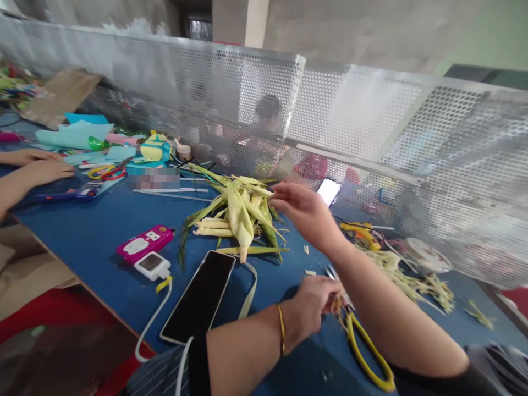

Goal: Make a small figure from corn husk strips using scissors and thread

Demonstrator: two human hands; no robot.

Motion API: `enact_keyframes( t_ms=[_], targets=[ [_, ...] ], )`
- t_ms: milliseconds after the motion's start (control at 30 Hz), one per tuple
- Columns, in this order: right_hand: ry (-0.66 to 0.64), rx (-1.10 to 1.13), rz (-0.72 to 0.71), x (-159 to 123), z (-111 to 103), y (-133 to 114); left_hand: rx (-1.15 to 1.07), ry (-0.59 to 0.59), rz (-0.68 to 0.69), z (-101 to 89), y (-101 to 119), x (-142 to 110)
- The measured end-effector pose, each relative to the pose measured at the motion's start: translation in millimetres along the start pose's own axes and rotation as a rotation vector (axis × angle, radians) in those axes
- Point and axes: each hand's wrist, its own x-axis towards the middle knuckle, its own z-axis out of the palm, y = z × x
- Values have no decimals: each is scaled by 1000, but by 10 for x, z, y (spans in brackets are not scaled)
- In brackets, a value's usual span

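Note:
A pile of green and pale-yellow corn husks (241,212) lies in front of me. Over its right side reaches my right hand (307,212), fingers stretched out and slightly apart, holding nothing I can see. My left hand (309,305), with a gold bracelet at the wrist, is lower down. Its fingers are pinched on a small bunch of thin brownish strands (339,311). Beside those fingertips are yellow-handled scissors (367,352), their blades partly hidden by my right forearm.
A black-screened phone (200,297), a pink power bank (146,242) and cables lie left. A yellow glue gun (363,234), shredded husk (391,269) and tape roll (427,256) are right. Behind stands a perforated metal screen (350,121). Another person's hands (41,168) are far left.

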Motion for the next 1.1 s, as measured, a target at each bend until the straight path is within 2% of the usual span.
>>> enact_keyframes(
  t_ms=[33, 67, 167, 200, 233, 267, 367, 433, 467, 600, 700, 767, 833, 1000, 1033, 1100],
  targets=[
    [63, -50, 11, -234, -216, 24, 20, -4, -5, -4, 38, -24],
    [182, -125, 42, -473, -427, 69, 8, 25, 45, -7, 88, -47],
    [538, -384, 238, -1205, -970, 324, 38, 75, 109, 7, 240, -106],
    [601, -439, 321, -1442, -1107, 430, 72, 89, 134, 16, 273, -122],
    [601, -487, 418, -1663, -1216, 532, 105, 102, 151, 26, 292, -135],
    [555, -546, 509, -1862, -1295, 618, 133, 90, 171, 34, 299, -145],
    [183, -630, 665, -2270, -1352, 737, 192, 75, 210, 40, 279, -153],
    [-21, -722, 678, -2374, -1269, 715, 212, 88, 230, 34, 267, -141],
    [-84, -797, 666, -2385, -1208, 690, 219, 103, 239, 30, 268, -132],
    [-204, -1036, 630, -2315, -976, 634, 230, 147, 240, 17, 304, -107],
    [-217, -1077, 654, -2280, -923, 684, 225, 159, 233, 8, 331, -105],
    [-172, -1017, 695, -2282, -944, 742, 219, 173, 237, 1, 345, -105],
    [-80, -847, 732, -2288, -983, 795, 206, 183, 253, -7, 362, -102],
    [190, -2, 821, -2283, -1026, 818, 150, 197, 301, -38, 453, -78],
    [228, 118, 823, -2279, -1023, 805, 137, 202, 313, -46, 476, -71],
    [273, 218, 802, -2272, -1019, 766, 99, 216, 339, -65, 517, -56]
  ],
)
